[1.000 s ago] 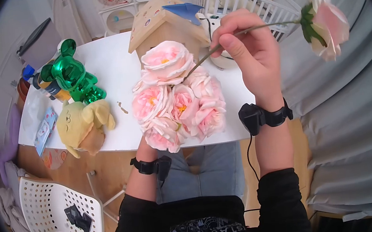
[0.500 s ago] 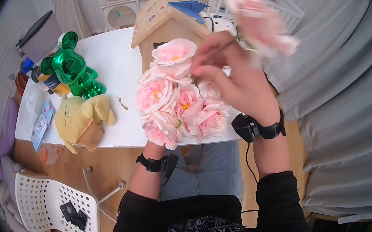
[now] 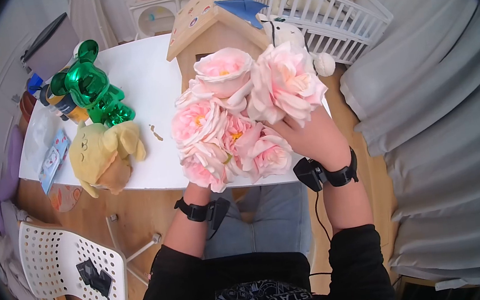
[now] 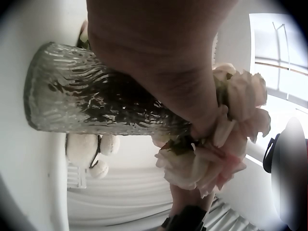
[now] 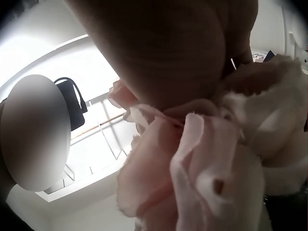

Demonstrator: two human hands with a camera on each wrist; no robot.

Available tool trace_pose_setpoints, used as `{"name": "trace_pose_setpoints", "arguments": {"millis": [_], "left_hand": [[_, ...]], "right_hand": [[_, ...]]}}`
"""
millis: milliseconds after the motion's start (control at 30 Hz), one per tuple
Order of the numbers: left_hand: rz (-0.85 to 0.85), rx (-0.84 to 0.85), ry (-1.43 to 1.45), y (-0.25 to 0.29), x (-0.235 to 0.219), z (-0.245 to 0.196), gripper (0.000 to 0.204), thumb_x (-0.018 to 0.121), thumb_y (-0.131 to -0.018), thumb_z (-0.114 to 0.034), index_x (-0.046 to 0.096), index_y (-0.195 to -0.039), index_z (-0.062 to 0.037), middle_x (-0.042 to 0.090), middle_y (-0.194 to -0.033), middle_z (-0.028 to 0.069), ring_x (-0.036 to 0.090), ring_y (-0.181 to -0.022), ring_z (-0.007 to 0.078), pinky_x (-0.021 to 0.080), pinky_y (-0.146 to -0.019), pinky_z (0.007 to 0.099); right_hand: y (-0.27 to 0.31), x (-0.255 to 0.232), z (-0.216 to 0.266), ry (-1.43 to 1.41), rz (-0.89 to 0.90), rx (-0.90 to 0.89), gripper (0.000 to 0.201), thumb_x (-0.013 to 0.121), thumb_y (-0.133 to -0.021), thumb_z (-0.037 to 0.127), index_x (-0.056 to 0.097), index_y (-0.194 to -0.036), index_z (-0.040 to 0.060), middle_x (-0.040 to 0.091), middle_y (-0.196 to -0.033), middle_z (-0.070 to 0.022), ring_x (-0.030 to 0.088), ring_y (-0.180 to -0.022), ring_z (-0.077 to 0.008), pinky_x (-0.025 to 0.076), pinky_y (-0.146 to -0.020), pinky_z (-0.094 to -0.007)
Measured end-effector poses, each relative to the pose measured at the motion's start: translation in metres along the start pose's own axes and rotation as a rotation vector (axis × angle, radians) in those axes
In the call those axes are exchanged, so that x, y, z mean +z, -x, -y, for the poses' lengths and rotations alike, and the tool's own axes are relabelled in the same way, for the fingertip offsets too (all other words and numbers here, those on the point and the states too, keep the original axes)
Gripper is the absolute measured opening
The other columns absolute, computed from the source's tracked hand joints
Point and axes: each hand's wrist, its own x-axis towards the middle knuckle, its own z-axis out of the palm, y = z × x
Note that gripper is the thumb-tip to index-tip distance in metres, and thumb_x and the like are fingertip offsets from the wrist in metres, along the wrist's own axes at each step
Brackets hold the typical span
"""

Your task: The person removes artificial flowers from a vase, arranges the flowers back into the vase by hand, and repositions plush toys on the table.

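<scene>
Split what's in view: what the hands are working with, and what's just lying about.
In use:
pink roses
glass vase

Apparently just lying about:
green bear figure
yellow plush toy
wooden house
blue folded piece
dark packets on the white chair

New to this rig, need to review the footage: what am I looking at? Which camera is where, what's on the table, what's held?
No robot here: a person works with bare hands. The wide view comes from a head camera looking down; the two close-ups come from black wrist cameras, one per arm. The left-wrist picture lies sideways. On the white table are a green shiny figure, a yellow plush toy, a wooden house and a glass vase filled with pink roses. The left hand grips the vase near its top. The right hand reaches under one bloom; its fingertips are hidden, so its grip can't be confirmed.
</scene>
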Motion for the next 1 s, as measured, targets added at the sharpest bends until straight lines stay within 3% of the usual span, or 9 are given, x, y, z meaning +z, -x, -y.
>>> {"name": "trace_pose_setpoints", "arguments": {"millis": [233, 300, 400, 533, 700, 767, 833, 867, 1000], "left_hand": [[-0.013, -0.009, -0.051, -0.018, 0.009, 0.002, 0.069, 0.071, -0.101, -0.033, 0.047, -0.159, -0.0053, 0.056, -0.155, 0.0147, 0.053, -0.144, 0.0332, 0.043, -0.121, 0.0471], [-0.018, -0.011, -0.064, -0.008, 0.002, -0.001, 0.069, 0.071, -0.101, -0.033, 0.047, -0.159, -0.0053, 0.056, -0.155, 0.0147, 0.053, -0.144, 0.0333, 0.043, -0.121, 0.0471], [-0.023, -0.014, -0.082, -0.026, 0.011, 0.000, 0.069, 0.071, -0.101, -0.033, 0.047, -0.159, -0.0053, 0.056, -0.155, 0.0148, 0.053, -0.143, 0.0333, 0.043, -0.121, 0.0472], [-0.034, -0.021, -0.108, -0.018, 0.005, 0.001, 0.069, 0.071, -0.101, -0.033, 0.046, -0.159, -0.0054, 0.056, -0.155, 0.0148, 0.053, -0.143, 0.0333, 0.043, -0.121, 0.0473], [-0.072, -0.046, -0.140, -0.022, 0.008, 0.003, 0.069, 0.071, -0.101, -0.034, 0.046, -0.159, -0.0054, 0.056, -0.155, 0.0149, 0.053, -0.143, 0.0334, 0.043, -0.121, 0.0474], [-0.071, -0.056, -0.153, -0.025, 0.014, 0.003, 0.069, 0.071, -0.101, -0.034, 0.046, -0.159, -0.0054, 0.056, -0.155, 0.0150, 0.053, -0.143, 0.0334, 0.043, -0.121, 0.0474], [-0.053, -0.052, -0.165, -0.016, 0.013, 0.003, 0.069, 0.071, -0.101, -0.034, 0.046, -0.159, -0.0054, 0.056, -0.155, 0.0150, 0.053, -0.143, 0.0335, 0.043, -0.121, 0.0475], [-0.047, -0.045, -0.171, -0.019, 0.011, 0.005, 0.069, 0.071, -0.101, -0.034, 0.046, -0.159, -0.0054, 0.056, -0.155, 0.0150, 0.053, -0.143, 0.0335, 0.043, -0.121, 0.0475], [-0.065, -0.041, -0.204, -0.025, 0.010, 0.005, 0.069, 0.071, -0.101, -0.035, 0.046, -0.159, -0.0055, 0.056, -0.154, 0.0151, 0.053, -0.143, 0.0335, 0.043, -0.121, 0.0476]], "right_hand": [[0.001, -0.010, 0.009, 0.077, 0.186, 0.031, 0.032, 0.078, -0.096, 0.024, 0.073, -0.124, 0.0087, 0.076, -0.109, -0.0150, 0.072, -0.101, -0.0380, 0.059, -0.087, -0.0432], [0.006, -0.004, 0.010, -0.306, 0.098, 0.332, 0.033, 0.077, -0.095, 0.022, 0.074, -0.125, 0.0096, 0.076, -0.113, -0.0152, 0.073, -0.103, -0.0387, 0.060, -0.089, -0.0436], [0.011, -0.010, 0.012, -0.305, 0.156, 0.369, 0.034, 0.077, -0.093, 0.022, 0.074, -0.125, 0.0100, 0.075, -0.118, -0.0138, 0.071, -0.110, -0.0396, 0.059, -0.093, -0.0458], [0.026, -0.011, -0.007, -0.035, 0.212, 0.173, 0.047, 0.082, -0.090, 0.016, 0.068, -0.135, 0.0090, 0.073, -0.123, -0.0104, 0.070, -0.119, -0.0330, 0.057, -0.102, -0.0434], [0.022, -0.006, 0.006, -0.685, -0.349, 0.204, 0.073, 0.086, -0.084, 0.000, 0.054, -0.150, 0.0079, 0.059, -0.140, -0.0155, 0.064, -0.127, -0.0291, 0.049, -0.111, -0.0417], [0.022, 0.001, 0.003, -0.701, -0.467, 0.095, 0.066, 0.084, -0.083, -0.001, 0.058, -0.143, 0.0069, 0.055, -0.142, -0.0207, 0.065, -0.120, -0.0313, 0.052, -0.106, -0.0418], [0.018, -0.017, 0.010, -0.148, -0.247, -0.057, 0.058, 0.083, -0.080, -0.004, 0.064, -0.134, 0.0061, 0.057, -0.138, -0.0217, 0.064, -0.111, -0.0277, 0.054, -0.097, -0.0384], [0.012, -0.014, 0.022, -0.112, -0.282, 0.016, 0.044, 0.079, -0.072, -0.009, 0.075, -0.114, 0.0058, 0.058, -0.128, -0.0179, 0.064, -0.099, -0.0273, 0.057, -0.084, -0.0366], [0.004, -0.007, 0.022, -0.097, -0.255, 0.031, 0.039, 0.080, -0.074, -0.008, 0.076, -0.111, 0.0047, 0.058, -0.126, -0.0170, 0.062, -0.092, -0.0249, 0.055, -0.077, -0.0345]]}}
